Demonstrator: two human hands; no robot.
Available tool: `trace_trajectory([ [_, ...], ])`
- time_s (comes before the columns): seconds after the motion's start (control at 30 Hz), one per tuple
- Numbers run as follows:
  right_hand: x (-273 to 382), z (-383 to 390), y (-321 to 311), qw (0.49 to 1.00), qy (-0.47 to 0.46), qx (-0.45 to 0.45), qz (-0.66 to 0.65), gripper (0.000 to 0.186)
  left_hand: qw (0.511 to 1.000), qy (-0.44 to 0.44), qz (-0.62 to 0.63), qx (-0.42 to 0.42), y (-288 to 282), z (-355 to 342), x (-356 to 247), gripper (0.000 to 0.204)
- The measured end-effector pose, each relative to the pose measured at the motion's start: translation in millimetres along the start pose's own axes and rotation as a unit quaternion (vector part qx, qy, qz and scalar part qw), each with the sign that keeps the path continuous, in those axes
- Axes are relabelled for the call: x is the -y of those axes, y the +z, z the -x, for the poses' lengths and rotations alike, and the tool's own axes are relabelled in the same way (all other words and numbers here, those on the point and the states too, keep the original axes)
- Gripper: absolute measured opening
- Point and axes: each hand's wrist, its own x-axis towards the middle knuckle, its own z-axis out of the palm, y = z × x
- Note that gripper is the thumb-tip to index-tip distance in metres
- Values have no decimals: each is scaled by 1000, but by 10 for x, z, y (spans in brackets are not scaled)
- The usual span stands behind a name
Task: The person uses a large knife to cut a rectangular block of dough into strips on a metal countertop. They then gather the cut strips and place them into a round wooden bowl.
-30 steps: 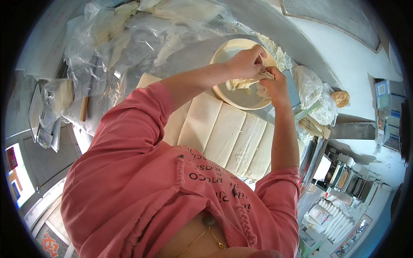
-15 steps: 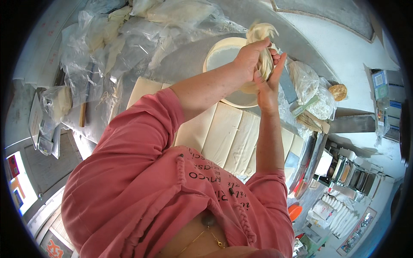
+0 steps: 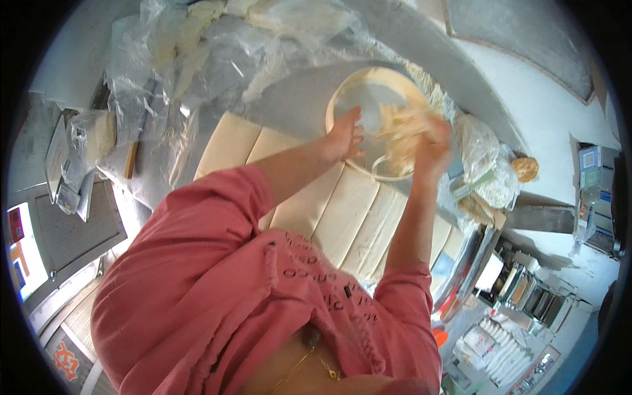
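Note:
My right hand (image 3: 432, 139), blurred by motion, grips a bundle of pale yellow flat noodles (image 3: 400, 135). The noodles fan out to its left over a round, light-rimmed sieve (image 3: 337, 89), and a loose strand hangs across the sieve's near rim. My left hand (image 3: 343, 135) is at the sieve's left edge, its fingers spread with nothing in them. Close to me, below both forearms, long cream dough strips (image 3: 339, 201) lie side by side. How my right fingers close around the noodles is smeared.
Clear plastic bags (image 3: 191, 59) lie crumpled along the far left. Right of the sieve stand a bag of white noodles (image 3: 497, 187) and a round brown flatbread (image 3: 525, 169). A wooden-handled tool (image 3: 131, 158) lies at left. Machinery (image 3: 536, 293) sits at lower right.
My left hand has let go of the noodle bundle and moved left and down, opening. The right hand now holds the noodles alone, and they have loosened and spread lower over the sieve.

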Motion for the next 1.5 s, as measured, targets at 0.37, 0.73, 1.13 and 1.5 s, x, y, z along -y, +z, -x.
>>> trace_trajectory([
  [0.37,94,2,24,986,-137,-70,56,25,995,-69,-55,-41,265,53,129,69],
  [0.73,-169,97,189,936,-5,232,266,36,997,-79,-21,-16,148,-88,95,52],
  [1.13,-1169,-509,448,914,225,209,265,48,982,-31,-132,-129,161,-93,82,37],
  [1.5,8,-22,-266,974,-146,-131,117,31,994,-40,-82,-53,115,-51,39,60],
])
